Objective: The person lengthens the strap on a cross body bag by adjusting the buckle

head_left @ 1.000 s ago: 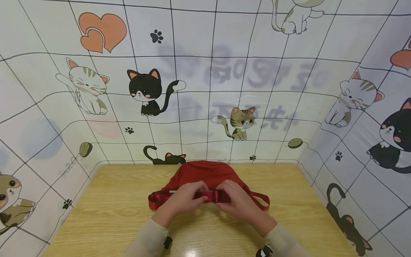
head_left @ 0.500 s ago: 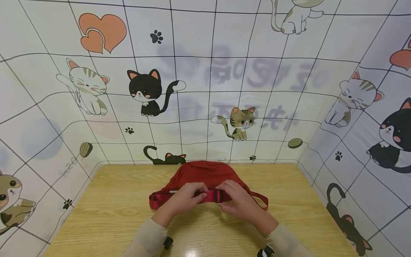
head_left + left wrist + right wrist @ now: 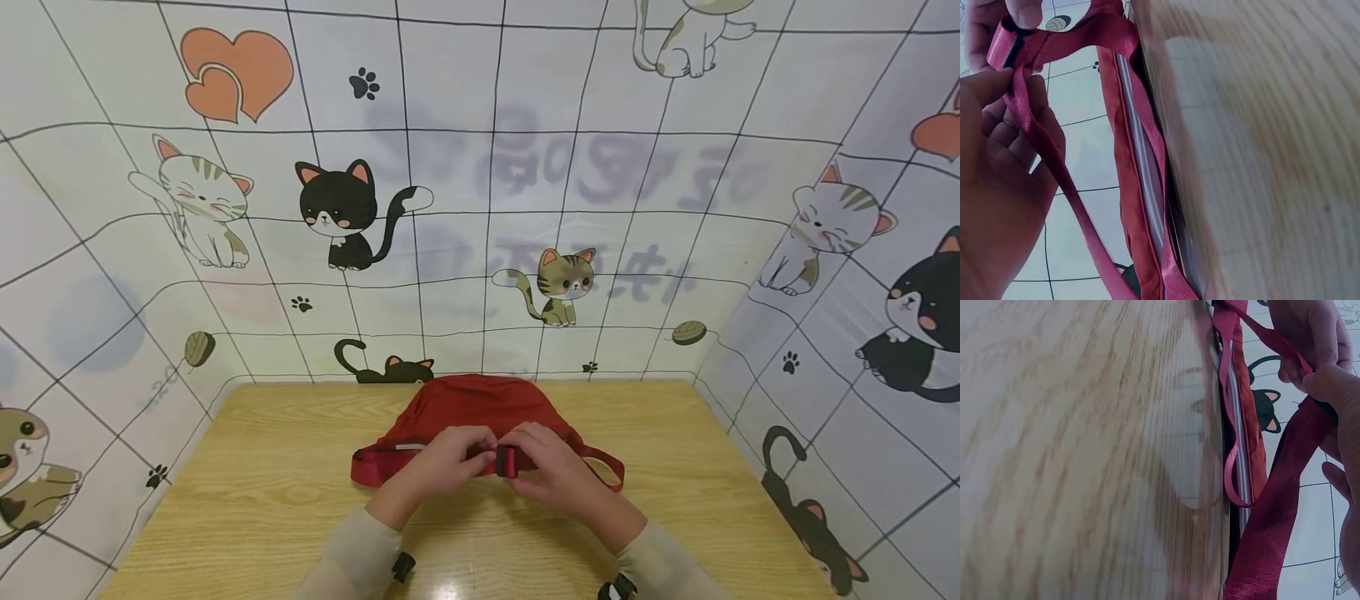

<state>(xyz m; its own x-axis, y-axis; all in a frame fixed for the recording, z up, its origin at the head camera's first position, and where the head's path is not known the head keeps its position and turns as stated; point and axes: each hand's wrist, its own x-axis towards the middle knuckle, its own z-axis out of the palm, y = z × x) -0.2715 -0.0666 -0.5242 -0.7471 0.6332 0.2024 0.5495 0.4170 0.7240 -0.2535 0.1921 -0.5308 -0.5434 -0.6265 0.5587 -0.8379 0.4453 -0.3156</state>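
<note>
A red waist bag [image 3: 487,408] stands on the table with its webbing strap [image 3: 375,468] looped in front. My left hand [image 3: 446,467] pinches the strap just left of a black slider buckle [image 3: 505,461]. On the other side, my right hand [image 3: 555,467] grips the strap at the buckle, thumb below and fingers above. In the left wrist view a length of strap [image 3: 1063,169] runs down from my left fingertips, and the webbing folds around the buckle [image 3: 1013,53]. The right wrist view has both hands meeting at the buckle, which the right thumb partly hides.
The wooden table [image 3: 247,500] reaches forward to a white sheet [image 3: 450,183] with grid lines and cartoon cats, which also rises at both sides. A pale zipper line [image 3: 1241,425] runs along the bag near the tabletop.
My left hand has slid right along the strap, up against the buckle, so less webbing shows between them. My right hand and the buckle shift only slightly. The bag stays in place.
</note>
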